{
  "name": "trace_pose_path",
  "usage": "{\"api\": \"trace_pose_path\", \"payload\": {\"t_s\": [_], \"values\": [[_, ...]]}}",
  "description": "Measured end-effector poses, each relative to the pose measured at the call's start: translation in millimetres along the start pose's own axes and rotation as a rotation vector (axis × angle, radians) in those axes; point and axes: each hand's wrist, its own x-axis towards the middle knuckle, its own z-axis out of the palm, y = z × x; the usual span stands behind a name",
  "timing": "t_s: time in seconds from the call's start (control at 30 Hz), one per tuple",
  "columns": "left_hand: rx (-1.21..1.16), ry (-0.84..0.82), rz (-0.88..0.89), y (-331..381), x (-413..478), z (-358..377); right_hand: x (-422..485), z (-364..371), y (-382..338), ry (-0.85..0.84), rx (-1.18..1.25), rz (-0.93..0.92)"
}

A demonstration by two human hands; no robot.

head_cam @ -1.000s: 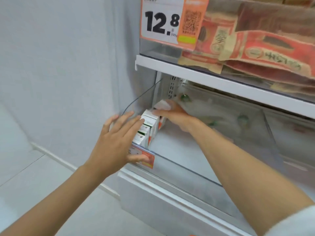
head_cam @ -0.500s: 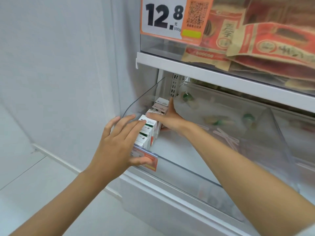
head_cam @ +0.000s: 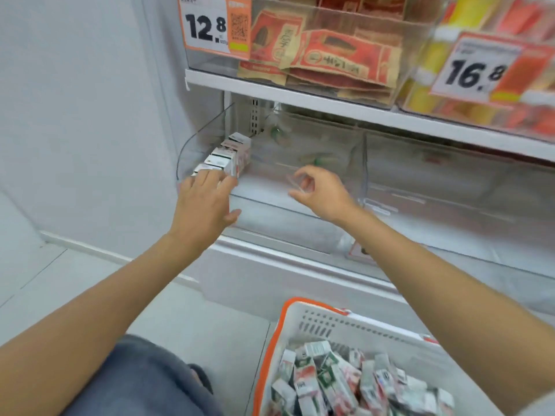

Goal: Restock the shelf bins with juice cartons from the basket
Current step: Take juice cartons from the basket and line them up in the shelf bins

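juice cartons (head_cam: 228, 156) | left fingers (head_cam: 207, 179) straight, touching them | right fingers (head_cam: 309, 173) loosely curled, empty

Left price tag (head_cam: 214, 25), on the left bin (head_cam: 207, 63) of the upper shelf: "12.8" in black on white, with a QR code on its orange part. Right price tag (head_cam: 480, 70), on the right bin (head_cam: 414, 100): "16.8". Print on packets (head_cam: 330, 55) and cartons (head_cam: 327, 382): unreadable.
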Motion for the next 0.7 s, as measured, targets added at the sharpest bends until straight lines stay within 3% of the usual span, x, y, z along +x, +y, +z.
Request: {"api": "trace_pose_path", "payload": {"t_s": [0.13, 0.2, 0.43, 0.57, 0.7], "values": [[-0.253, -0.305, 0.033, 79, -26, 9, -85, -30, -5, 0.181, -0.129, -0.207], [-0.344, -0.437, 0.017, 115, -49, 23, -124, -32, 9, 0.164, -0.122, -0.174], [-0.583, -0.798, -0.131, 172, -139, 92, -283, -3, 168, -0.247, 0.036, 0.464], [-0.604, -0.934, -0.126, 179, -166, 127, -342, 34, 236, -0.345, 0.16, 0.806], [-0.701, -0.949, -0.195, 182, -170, 146, -334, 67, 257, -0.395, 0.368, 0.948]]}}
